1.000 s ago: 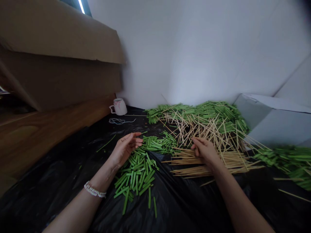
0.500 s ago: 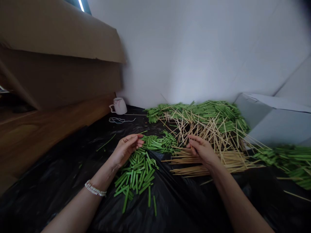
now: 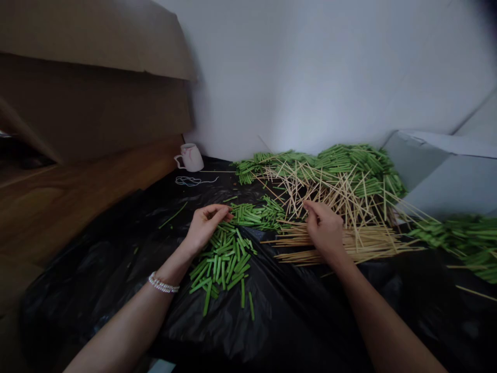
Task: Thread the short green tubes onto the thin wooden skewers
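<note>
My left hand (image 3: pixel 209 224) is closed in a pinch, thumb against the fingers, over the edge of a loose pile of short cut green stems (image 3: pixel 227 259). Whatever its fingertips hold, if anything, I cannot make out. Above a bundle of thin wooden skewers (image 3: pixel 361 243) my right hand (image 3: pixel 325 228) is also closed, thumb and forefinger together. Its grip is too dim and small to show a held thing. Behind it lies a tangle of skewers with their ends among a heap of green stems (image 3: pixel 353 160).
A black plastic sheet (image 3: pixel 295 305) covers the surface. At the back left stand a white mug (image 3: pixel 191 157) and a coil of thin string (image 3: pixel 190 181). A cardboard box (image 3: pixel 97 98) rises at left, a pale box (image 3: pixel 446 176) at right, near more green stems (image 3: pixel 462 238).
My left hand's fingers have closed into a pinch at the stem pile. My right hand has turned and its fingers curled in. The whole view has shifted slightly upward.
</note>
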